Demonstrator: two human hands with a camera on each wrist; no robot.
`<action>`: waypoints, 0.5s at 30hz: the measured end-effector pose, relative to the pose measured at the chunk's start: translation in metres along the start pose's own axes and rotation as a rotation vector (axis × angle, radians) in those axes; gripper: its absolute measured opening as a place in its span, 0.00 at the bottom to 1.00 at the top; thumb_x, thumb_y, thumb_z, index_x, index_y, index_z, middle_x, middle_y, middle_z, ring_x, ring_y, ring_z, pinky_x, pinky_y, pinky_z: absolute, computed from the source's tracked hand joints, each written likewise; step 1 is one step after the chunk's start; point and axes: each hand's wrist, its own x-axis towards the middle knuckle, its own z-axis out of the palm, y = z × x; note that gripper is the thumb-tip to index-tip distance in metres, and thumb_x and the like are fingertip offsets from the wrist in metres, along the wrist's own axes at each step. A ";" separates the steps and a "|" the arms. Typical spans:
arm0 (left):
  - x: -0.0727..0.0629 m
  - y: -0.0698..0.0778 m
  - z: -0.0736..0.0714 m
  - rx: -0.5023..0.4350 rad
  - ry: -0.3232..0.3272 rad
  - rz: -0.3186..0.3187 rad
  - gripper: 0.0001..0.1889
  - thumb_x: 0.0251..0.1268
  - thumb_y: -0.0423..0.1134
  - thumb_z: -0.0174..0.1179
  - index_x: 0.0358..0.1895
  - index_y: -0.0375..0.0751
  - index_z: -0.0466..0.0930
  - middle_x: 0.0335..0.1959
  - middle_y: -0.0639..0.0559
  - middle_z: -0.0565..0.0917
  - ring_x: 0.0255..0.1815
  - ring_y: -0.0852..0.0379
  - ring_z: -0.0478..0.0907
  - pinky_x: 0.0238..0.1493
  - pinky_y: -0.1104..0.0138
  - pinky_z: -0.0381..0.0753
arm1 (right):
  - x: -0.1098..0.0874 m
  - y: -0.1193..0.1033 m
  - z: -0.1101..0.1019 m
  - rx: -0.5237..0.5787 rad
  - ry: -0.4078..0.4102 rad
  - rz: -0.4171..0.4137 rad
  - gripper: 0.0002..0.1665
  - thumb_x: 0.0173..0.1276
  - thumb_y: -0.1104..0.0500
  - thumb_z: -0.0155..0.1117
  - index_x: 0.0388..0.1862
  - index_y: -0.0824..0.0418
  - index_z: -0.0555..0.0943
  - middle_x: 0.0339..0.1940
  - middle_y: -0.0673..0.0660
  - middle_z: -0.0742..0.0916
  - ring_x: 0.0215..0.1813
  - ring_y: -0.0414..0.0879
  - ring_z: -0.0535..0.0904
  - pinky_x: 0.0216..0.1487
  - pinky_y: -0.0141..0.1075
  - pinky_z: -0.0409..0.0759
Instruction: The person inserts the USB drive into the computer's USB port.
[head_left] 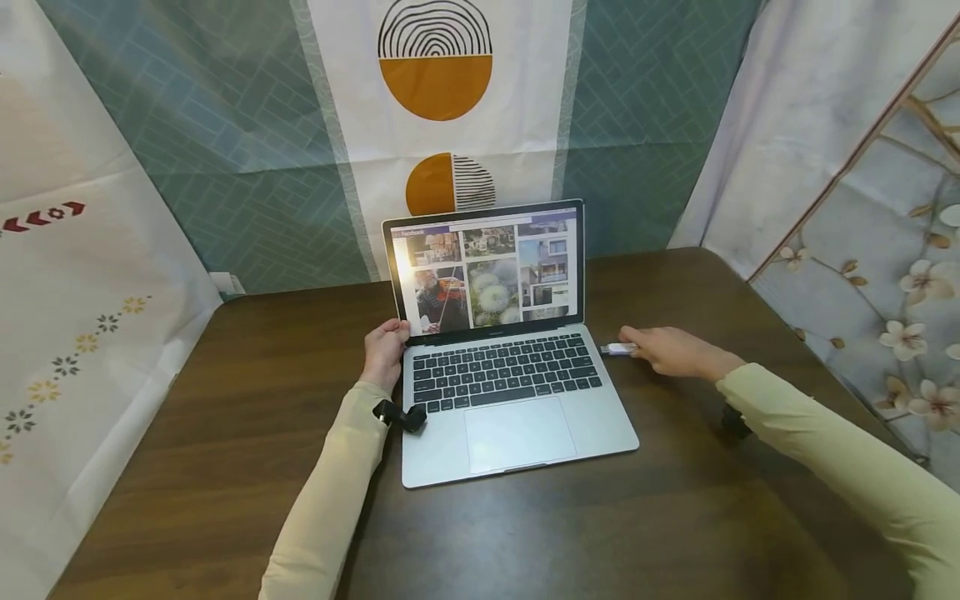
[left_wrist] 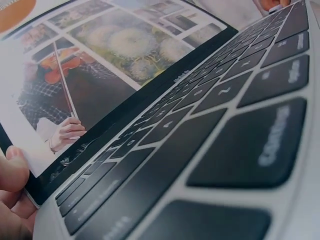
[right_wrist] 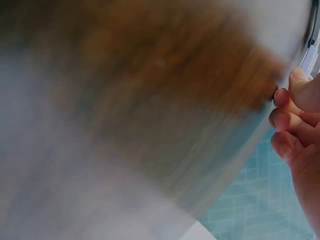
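A silver laptop (head_left: 517, 433) stands unfolded on the brown table, its lit screen (head_left: 491, 287) showing a page of photos. At the screen's lower left corner, my left hand (head_left: 385, 354) grips the laptop, with the thumb (left_wrist: 15, 170) on the front frame and the other fingers partly hidden at the edge. Beside the laptop's right edge my right hand (head_left: 667, 350) pinches a white USB stick (head_left: 619, 348). The stick's metal end points at the laptop's side; whether it sits in a port I cannot tell. The right wrist view catches the curled fingers and a sliver of the stick.
The wooden table (head_left: 247, 417) runs up to a green patterned cloth (head_left: 637, 108) behind the laptop. White cloths hang at the left (head_left: 97, 275) and right (head_left: 847, 192). A black wrist camera (head_left: 400, 415) on the left arm hangs over the laptop's left edge.
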 end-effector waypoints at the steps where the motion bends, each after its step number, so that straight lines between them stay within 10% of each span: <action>1: 0.001 0.000 0.000 -0.003 0.009 0.002 0.06 0.55 0.25 0.64 0.34 0.37 0.84 0.31 0.53 0.86 0.28 0.62 0.77 0.31 0.71 0.74 | 0.001 0.000 0.000 -0.006 0.006 -0.004 0.13 0.68 0.62 0.62 0.47 0.55 0.69 0.32 0.52 0.82 0.30 0.43 0.76 0.37 0.40 0.82; 8: -0.036 0.027 0.015 -0.142 0.040 0.003 0.08 0.55 0.21 0.60 0.30 0.37 0.84 0.28 0.55 0.81 0.30 0.61 0.74 0.36 0.72 0.70 | 0.004 -0.006 0.001 -0.032 0.037 -0.032 0.14 0.68 0.62 0.62 0.47 0.55 0.69 0.33 0.53 0.84 0.29 0.42 0.76 0.37 0.41 0.82; 15: 0.076 -0.062 -0.034 -0.204 0.012 0.006 0.08 0.48 0.25 0.69 0.33 0.38 0.85 0.31 0.54 0.84 0.32 0.58 0.76 0.33 0.69 0.71 | 0.004 -0.009 -0.007 -0.022 0.112 -0.012 0.15 0.67 0.64 0.62 0.47 0.57 0.68 0.36 0.57 0.84 0.30 0.44 0.77 0.37 0.42 0.82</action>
